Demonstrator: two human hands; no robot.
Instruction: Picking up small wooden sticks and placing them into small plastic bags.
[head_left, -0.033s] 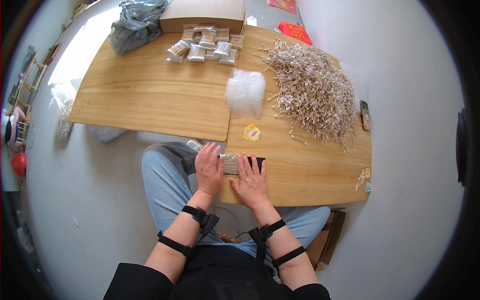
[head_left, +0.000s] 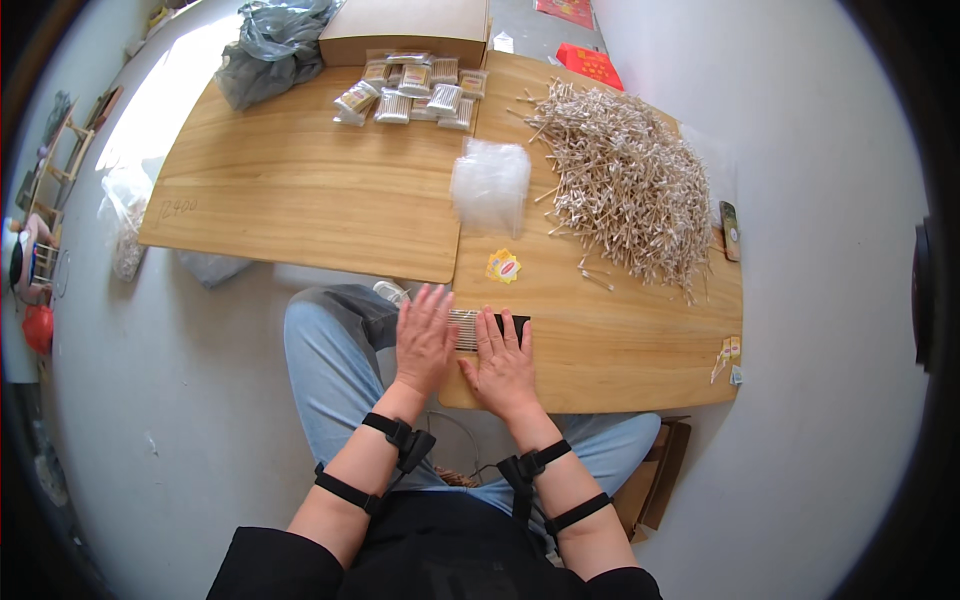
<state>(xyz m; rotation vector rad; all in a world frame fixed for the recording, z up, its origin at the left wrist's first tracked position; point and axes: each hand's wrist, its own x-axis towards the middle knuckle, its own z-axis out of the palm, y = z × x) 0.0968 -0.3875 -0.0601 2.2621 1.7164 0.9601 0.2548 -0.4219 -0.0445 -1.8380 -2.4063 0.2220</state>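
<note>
A row of cotton swabs (head_left: 463, 331) lies side by side near the table's front left corner. My right hand (head_left: 505, 372) rests flat over the right part of the row, fingers stretched out, partly on a flat black piece (head_left: 522, 324). At the left ends of the swabs is my left hand (head_left: 425, 345), its fingers extended and a little blurred. It covers that end of the row, so whether it touches the swabs is hidden. Just beyond sits a small stack of yellow-edged labels (head_left: 504, 265).
Clear plastic bags (head_left: 490, 187) lie mid-table. A large heap of loose swabs (head_left: 625, 180) covers the back right. Filled swab packs (head_left: 415, 85) are piled by a cardboard box (head_left: 405, 30) and a grey plastic bag (head_left: 272, 50). A phone (head_left: 730, 230) lies at the right edge.
My left hand has shifted slightly to the right, covering more of the swabs' left ends. My right hand stays where it was.
</note>
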